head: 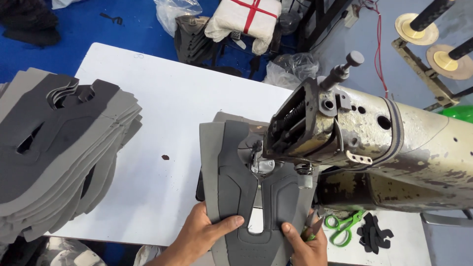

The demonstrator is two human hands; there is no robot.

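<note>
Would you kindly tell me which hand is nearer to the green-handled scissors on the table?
Right. The right hand sits just left of the green-handled scissors, close beside them; the left hand is farther left, across the grey shoe upper.

We see a bright picture with soft, even light that seems to come from above. The white counter [162, 113] shines pale but has no hard glare. Small soft shadows lie under the grey stack [59, 148] and beside the sewing machine [374, 143]. Most things look sharp. The corners look a little bent and stretched. The far blue floor [98, 24] looks a bit softer.
</note>
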